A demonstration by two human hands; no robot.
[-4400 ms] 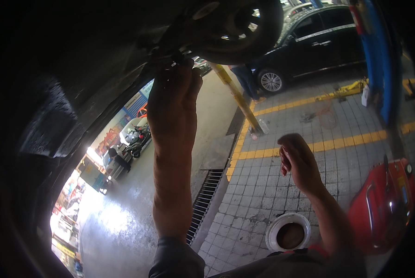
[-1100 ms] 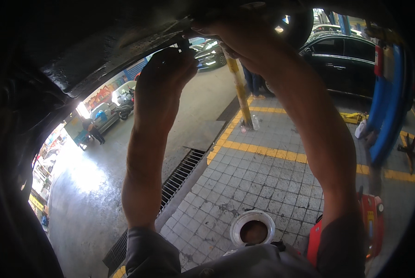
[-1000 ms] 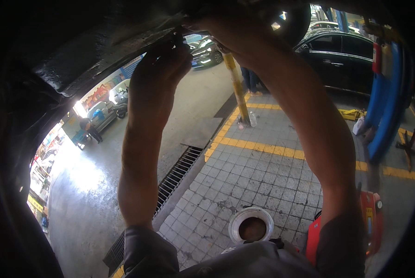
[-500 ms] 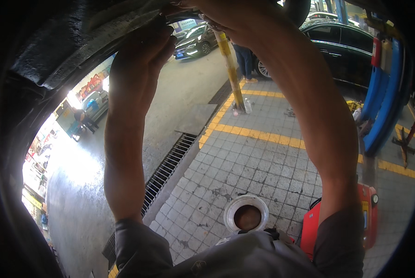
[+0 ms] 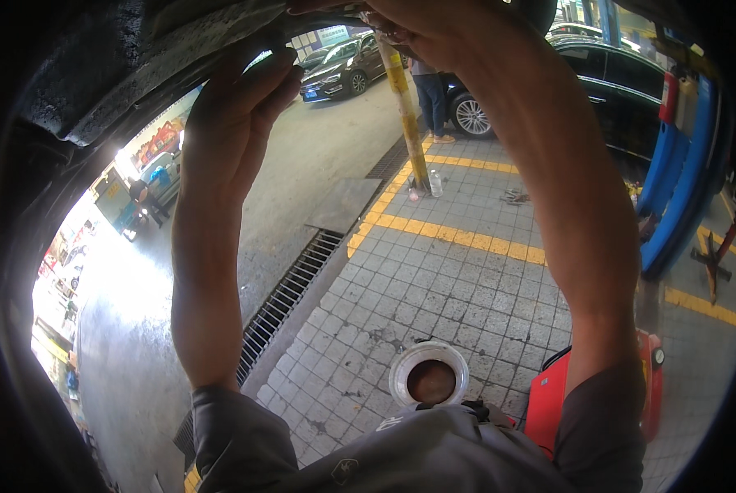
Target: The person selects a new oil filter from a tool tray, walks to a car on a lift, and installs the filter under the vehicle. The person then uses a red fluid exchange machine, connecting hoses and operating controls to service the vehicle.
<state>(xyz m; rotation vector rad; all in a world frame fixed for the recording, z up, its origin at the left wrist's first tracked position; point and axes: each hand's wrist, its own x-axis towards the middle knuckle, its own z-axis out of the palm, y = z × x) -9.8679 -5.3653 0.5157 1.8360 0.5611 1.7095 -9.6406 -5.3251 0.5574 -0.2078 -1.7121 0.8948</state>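
Note:
I stand under a raised car and both arms reach up to its dark, grimy underbody [image 5: 138, 57]. My left hand [image 5: 232, 123] lies with its fingers stretched and close together against the edge of the underbody panel. My right hand [image 5: 421, 25] is higher, at the top rim of the view, pressed to the underside near the middle. Its fingertips are cut off by the rim and the shadow, so I cannot tell if it holds anything. My grey sleeves and chest fill the lower edge.
A white bucket [image 5: 430, 382] with dark liquid stands on the tiled floor below me, beside a red machine [image 5: 549, 398]. A drain grate [image 5: 290, 283] runs at the left. A yellow post [image 5: 405, 107], a standing person [image 5: 430, 90], a black car [image 5: 606, 90] and blue lift columns [image 5: 680, 189] stand beyond.
My right hand, low beside the bucket earlier, has come up to the underbody. Both hands have shifted toward the top of the view as my head tilted.

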